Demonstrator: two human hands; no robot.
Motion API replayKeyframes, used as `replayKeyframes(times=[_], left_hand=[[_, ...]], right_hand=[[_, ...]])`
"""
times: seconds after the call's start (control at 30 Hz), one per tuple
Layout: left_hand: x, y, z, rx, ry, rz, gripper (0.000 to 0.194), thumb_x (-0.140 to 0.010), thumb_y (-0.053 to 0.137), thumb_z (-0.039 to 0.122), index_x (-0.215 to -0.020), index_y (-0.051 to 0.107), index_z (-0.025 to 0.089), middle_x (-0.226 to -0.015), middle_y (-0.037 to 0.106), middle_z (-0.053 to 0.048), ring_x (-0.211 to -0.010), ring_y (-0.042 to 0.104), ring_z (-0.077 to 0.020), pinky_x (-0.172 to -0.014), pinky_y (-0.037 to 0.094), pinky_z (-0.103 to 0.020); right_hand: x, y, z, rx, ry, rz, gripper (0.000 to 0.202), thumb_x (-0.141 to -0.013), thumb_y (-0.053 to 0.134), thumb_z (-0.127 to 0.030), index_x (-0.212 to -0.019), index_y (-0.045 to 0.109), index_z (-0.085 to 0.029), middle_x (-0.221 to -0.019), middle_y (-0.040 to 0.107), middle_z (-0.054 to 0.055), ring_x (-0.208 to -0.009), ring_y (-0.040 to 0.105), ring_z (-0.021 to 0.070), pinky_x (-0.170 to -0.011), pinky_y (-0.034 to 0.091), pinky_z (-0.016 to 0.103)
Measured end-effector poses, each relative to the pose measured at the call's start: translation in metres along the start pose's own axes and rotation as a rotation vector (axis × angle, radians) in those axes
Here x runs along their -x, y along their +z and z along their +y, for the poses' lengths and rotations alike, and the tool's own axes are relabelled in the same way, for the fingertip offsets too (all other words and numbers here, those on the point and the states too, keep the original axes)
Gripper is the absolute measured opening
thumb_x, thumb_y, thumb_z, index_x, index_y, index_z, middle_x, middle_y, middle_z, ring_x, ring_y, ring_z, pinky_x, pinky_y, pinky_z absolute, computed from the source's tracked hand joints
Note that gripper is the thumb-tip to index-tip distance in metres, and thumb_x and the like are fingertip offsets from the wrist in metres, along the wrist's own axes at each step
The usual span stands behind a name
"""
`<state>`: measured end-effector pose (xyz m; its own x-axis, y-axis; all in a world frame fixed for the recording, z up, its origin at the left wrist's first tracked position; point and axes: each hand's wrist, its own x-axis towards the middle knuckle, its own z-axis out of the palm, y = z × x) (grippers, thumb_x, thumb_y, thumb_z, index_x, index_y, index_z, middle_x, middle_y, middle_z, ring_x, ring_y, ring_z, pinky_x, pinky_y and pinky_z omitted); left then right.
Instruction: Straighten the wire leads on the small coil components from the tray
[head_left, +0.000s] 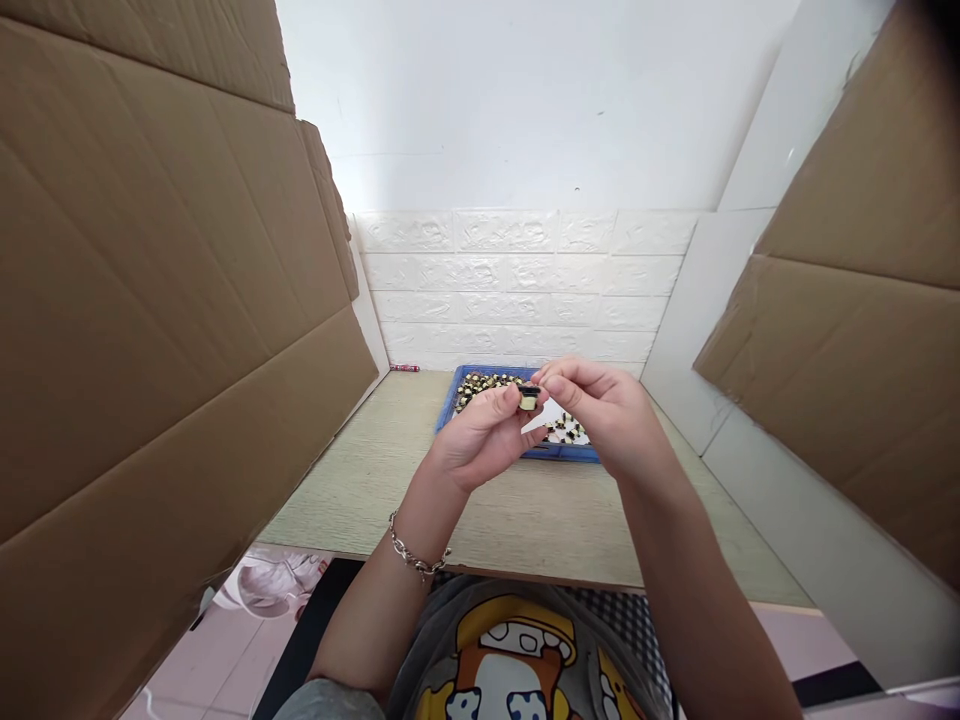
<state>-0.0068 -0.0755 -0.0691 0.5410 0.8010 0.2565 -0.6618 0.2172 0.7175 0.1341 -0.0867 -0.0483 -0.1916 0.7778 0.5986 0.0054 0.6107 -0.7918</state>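
Observation:
My left hand (484,430) grips a small part (528,402) with a black top and a pale yellow body, perhaps a small transformer, between thumb and fingers. At the right end of that part, the thumb and index finger of my right hand (592,400) are pinched together. Whatever lies between those right fingertips is too small to make out. Both hands are raised in front of a blue tray (562,453). Many similar black and yellow parts (480,383) crowd the tray's left side, and a looser group (568,430) lies at its right front.
The tray stands on a light wooden table (375,480) near a white brick-patterned wall (517,270). A red tube-like item (405,368) lies at the back left corner. Large cardboard sheets (172,250) close in the left and the right side (847,260).

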Motion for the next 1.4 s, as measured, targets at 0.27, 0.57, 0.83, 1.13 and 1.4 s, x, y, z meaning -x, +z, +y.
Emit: replayKeyframes(times=[0.27, 0.57, 0.83, 1.13, 1.4], left_hand=[[0.001, -0.002, 0.002, 0.059, -0.056, 0.006, 0.025, -0.059, 0.078, 0.028, -0.072, 0.062, 0.014, -0.077, 0.059, 0.000, -0.076, 0.054, -0.0102, -0.069, 0.045, -0.025], [0.006, 0.006, 0.001, 0.111, -0.100, -0.036, 0.028, -0.057, 0.079, 0.030, -0.071, 0.060, 0.015, -0.075, 0.058, 0.000, -0.074, 0.054, -0.0113, -0.067, 0.045, -0.027], [-0.004, 0.000, 0.003, 0.082, -0.069, 0.090, 0.020, -0.063, 0.075, 0.027, -0.068, 0.060, 0.015, -0.077, 0.059, 0.001, -0.074, 0.054, -0.0098, -0.068, 0.044, -0.026], [-0.007, 0.000, 0.001, -0.004, 0.010, 0.094, 0.022, -0.062, 0.075, 0.032, -0.068, 0.062, 0.015, -0.076, 0.060, 0.002, -0.074, 0.053, -0.0082, -0.067, 0.040, -0.023], [-0.009, 0.003, -0.002, -0.038, 0.058, 0.094, 0.020, -0.059, 0.077, 0.030, -0.068, 0.065, 0.016, -0.075, 0.063, 0.000, -0.078, 0.054, -0.0117, -0.073, 0.040, -0.027]], right_hand=[[0.003, -0.001, -0.001, 0.105, -0.176, 0.030, 0.015, -0.082, 0.055, -0.026, -0.069, 0.062, -0.020, -0.077, 0.061, 0.000, -0.082, 0.056, 0.0129, -0.076, 0.045, 0.027], [0.003, 0.000, 0.005, -0.002, -0.146, -0.008, 0.017, -0.080, 0.057, -0.032, -0.067, 0.063, -0.021, -0.080, 0.060, 0.002, -0.083, 0.057, 0.0145, -0.069, 0.049, 0.027], [0.000, -0.003, 0.012, 0.029, -0.067, 0.055, 0.015, -0.078, 0.059, -0.033, -0.070, 0.064, -0.021, -0.081, 0.063, 0.001, -0.085, 0.058, 0.0145, -0.080, 0.047, 0.029], [0.011, 0.008, 0.002, 0.483, -0.248, 0.393, 0.016, -0.081, 0.053, -0.026, -0.095, 0.060, -0.023, -0.082, 0.060, 0.001, -0.071, 0.054, 0.0126, -0.069, 0.044, 0.028], [0.016, 0.013, -0.008, 0.480, -0.276, 0.272, 0.009, -0.084, 0.050, -0.022, -0.082, 0.058, -0.021, -0.068, 0.060, -0.003, -0.056, 0.054, 0.0074, -0.055, 0.043, 0.021]])
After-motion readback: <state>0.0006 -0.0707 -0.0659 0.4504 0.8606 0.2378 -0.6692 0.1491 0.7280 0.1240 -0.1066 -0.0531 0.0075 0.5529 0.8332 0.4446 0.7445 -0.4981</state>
